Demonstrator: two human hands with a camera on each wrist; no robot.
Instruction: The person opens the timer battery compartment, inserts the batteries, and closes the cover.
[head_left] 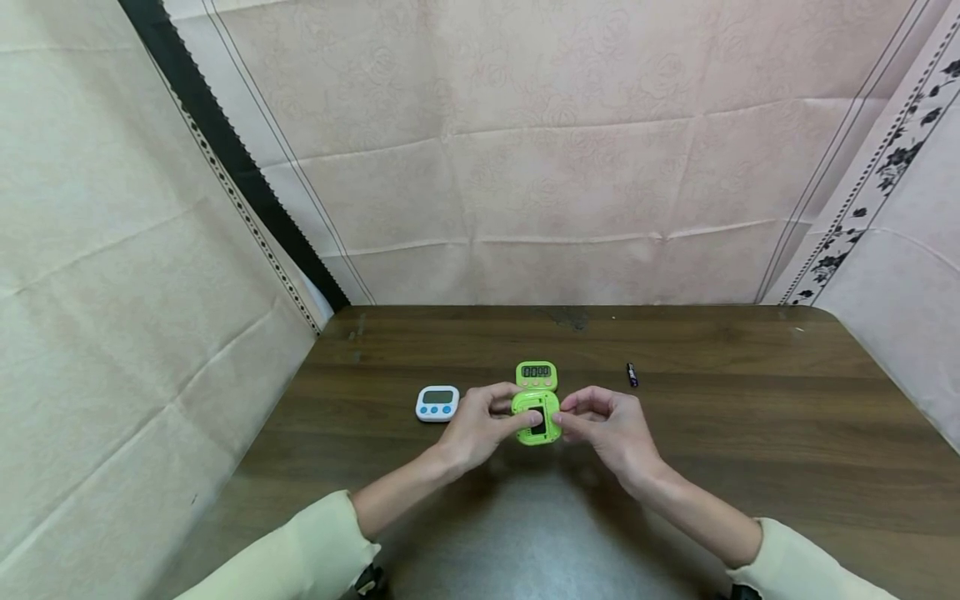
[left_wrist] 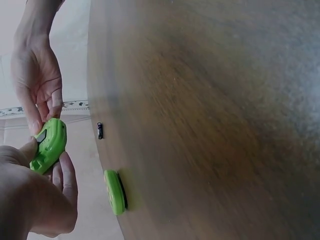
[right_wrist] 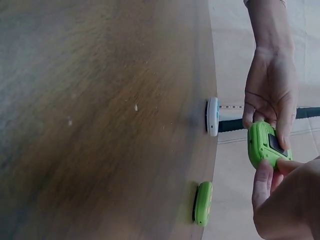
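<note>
My left hand (head_left: 483,425) grips a green digital timer (head_left: 520,427) above the table, its back turned up and its thumb on the dark rectangular part there. At the timer's right edge, my right hand (head_left: 611,429) pinches the rim between thumb and fingers. In the left wrist view the held timer (left_wrist: 57,137) is tilted between both hands. Just beyond it lies a second green timer (head_left: 536,375), its display facing up. A white timer (head_left: 437,403) with blue buttons lies beside the left hand.
A small dark battery (head_left: 632,374) lies on the brown wooden table (head_left: 750,400), right of the timers and beyond the right hand. Pale patterned cloth (head_left: 570,167) hangs behind the table's far edge and along both sides.
</note>
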